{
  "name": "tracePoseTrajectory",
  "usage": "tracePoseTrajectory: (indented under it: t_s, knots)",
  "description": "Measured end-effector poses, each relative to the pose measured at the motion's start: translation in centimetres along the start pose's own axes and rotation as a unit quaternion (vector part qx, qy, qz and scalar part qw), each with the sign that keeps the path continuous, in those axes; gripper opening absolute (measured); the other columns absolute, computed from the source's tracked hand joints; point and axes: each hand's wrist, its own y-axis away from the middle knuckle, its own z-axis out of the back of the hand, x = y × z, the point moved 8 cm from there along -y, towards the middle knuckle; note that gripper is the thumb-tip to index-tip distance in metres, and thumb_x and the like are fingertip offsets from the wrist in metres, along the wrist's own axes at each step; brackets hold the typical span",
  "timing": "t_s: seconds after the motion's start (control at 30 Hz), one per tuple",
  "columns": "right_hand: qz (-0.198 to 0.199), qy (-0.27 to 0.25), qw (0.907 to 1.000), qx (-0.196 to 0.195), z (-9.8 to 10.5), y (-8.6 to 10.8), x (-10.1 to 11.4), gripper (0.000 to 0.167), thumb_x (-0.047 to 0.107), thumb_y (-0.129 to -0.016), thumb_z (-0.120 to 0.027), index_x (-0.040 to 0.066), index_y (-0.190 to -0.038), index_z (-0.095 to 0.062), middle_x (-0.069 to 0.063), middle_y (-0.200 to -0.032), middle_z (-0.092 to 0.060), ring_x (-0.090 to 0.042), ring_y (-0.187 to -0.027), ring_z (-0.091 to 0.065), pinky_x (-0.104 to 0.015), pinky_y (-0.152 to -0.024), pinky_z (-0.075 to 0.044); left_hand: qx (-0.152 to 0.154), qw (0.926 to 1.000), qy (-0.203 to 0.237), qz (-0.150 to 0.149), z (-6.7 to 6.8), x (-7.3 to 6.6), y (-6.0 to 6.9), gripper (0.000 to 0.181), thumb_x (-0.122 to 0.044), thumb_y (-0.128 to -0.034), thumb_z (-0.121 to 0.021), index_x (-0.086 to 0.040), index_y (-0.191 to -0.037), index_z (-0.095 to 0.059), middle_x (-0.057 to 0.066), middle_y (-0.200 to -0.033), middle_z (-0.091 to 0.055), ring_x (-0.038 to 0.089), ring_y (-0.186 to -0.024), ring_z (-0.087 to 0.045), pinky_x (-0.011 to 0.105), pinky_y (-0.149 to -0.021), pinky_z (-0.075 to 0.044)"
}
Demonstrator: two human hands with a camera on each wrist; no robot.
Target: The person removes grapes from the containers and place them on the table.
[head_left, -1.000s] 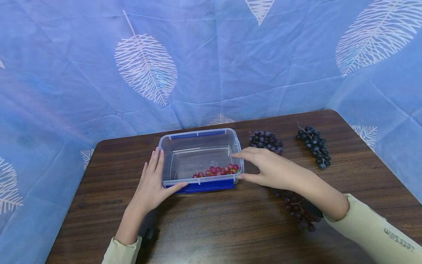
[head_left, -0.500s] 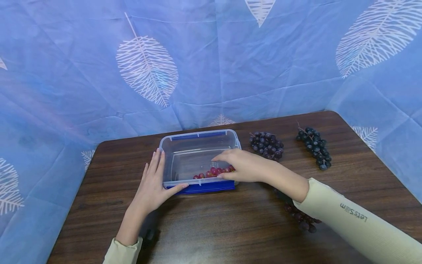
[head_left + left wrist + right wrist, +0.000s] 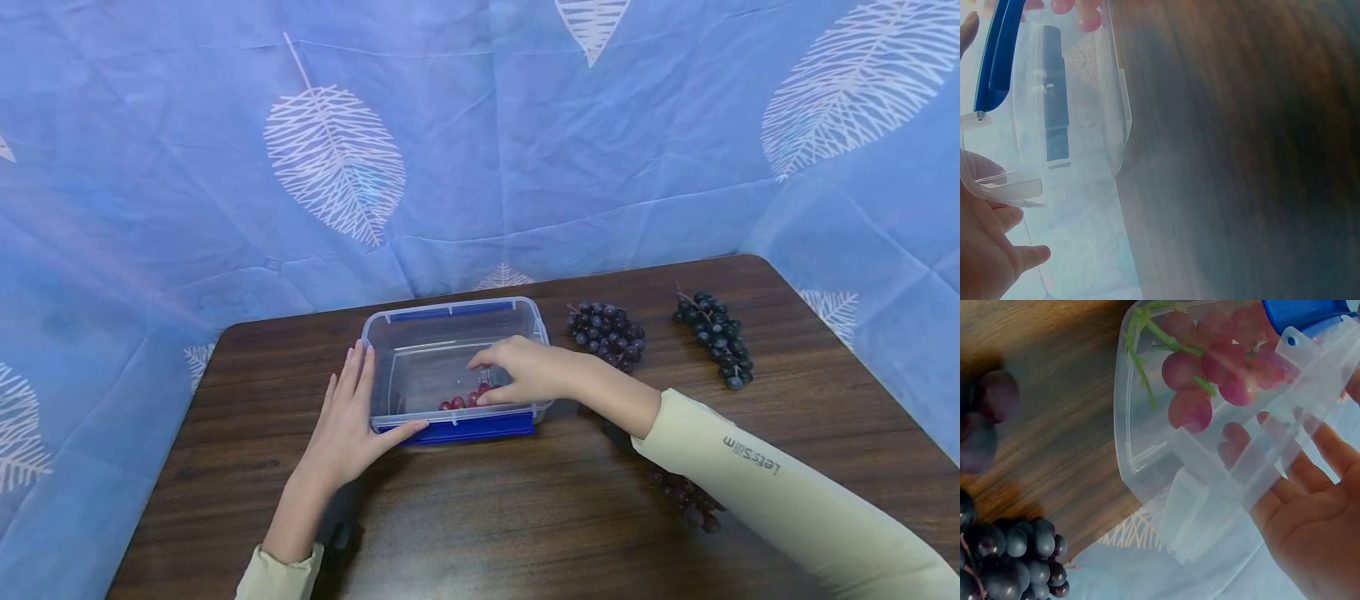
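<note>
A clear plastic food container [image 3: 390, 379] with blue clips sits on the table without a lid on it. In it, along the front wall, lies a bunch of red grapes [image 3: 459, 402], partly covered by my right hand in the head view; its green stem [image 3: 1172, 340] shows in the right wrist view. My left hand [image 3: 337, 433] rests against the container's front left corner, fingers straight along the left side and thumb on the front rim. Over the right wall reaches my right hand [image 3: 536, 372], thumb and fingers apart above the grapes; no firm hold shows.
To the container's right lie a dark purple bunch of grapes [image 3: 606, 329] and, farther right, a blue-black bunch [image 3: 716, 337]. A dark red bunch [image 3: 686, 500] is partly hidden under my right forearm. Behind the wooden table [image 3: 465, 525] hangs a blue leaf-patterned cloth [image 3: 450, 167].
My right hand has moved left from the container's right edge to inside it, over the red grapes. The left hand and the container stay in place.
</note>
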Motion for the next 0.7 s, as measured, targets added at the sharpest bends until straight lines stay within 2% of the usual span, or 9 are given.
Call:
tracePoseTrajectory:
  t_s: [0.27,0.47,0.57,0.7]
  knots:
    - [0.008,0.032,0.9981,0.051,-1.3,-2.1,-0.2,0.048,0.027,-0.104,-0.071,0.006,-0.146,-0.062,-0.014,-0.142,-0.066,-0.029,-0.134,-0.061,-0.046,-0.112,-0.051,-0.002,1.0000,-0.001,-0.005,0.1,0.0,0.0,0.125,-0.071,-0.0868,-0.073,-0.004,-0.170,-0.008,0.019,-0.178,-0.001,0.043,-0.163,-0.008,0.070,-0.126,-0.013]
    - [-0.023,0.021,0.9963,0.080,-2.4,-3.4,-0.7,0.046,0.021,-0.103,-0.071,0.007,-0.146,-0.062,-0.012,-0.138,-0.067,-0.027,-0.129,-0.063,-0.043,-0.108,-0.053,-0.002,1.0000,0.004,-0.007,0.2,0.1,0.1,0.125,-0.070,-0.0870,-0.073,-0.005,-0.170,-0.007,0.019,-0.178,0.000,0.042,-0.163,-0.006,0.070,-0.126,-0.013]
    - [-0.034,0.041,0.9957,0.076,-3.1,-4.0,-0.9,0.042,0.015,-0.101,-0.073,0.007,-0.141,-0.066,-0.012,-0.133,-0.070,-0.027,-0.124,-0.065,-0.042,-0.105,-0.055,-0.002,0.9999,0.008,-0.008,0.2,0.0,0.1,0.125,-0.070,-0.0864,-0.074,-0.005,-0.170,-0.007,0.019,-0.178,-0.001,0.042,-0.163,-0.007,0.070,-0.126,-0.013]
    - [-0.044,0.108,0.9919,0.050,-3.5,-4.3,-1.1,0.039,0.008,-0.097,-0.075,0.011,-0.136,-0.069,-0.013,-0.128,-0.071,-0.029,-0.121,-0.067,-0.044,-0.105,-0.056,-0.003,0.9999,0.009,-0.007,0.1,0.0,0.1,0.126,-0.071,-0.0859,-0.074,-0.006,-0.170,-0.007,0.018,-0.178,-0.002,0.043,-0.163,-0.009,0.070,-0.126,-0.013]
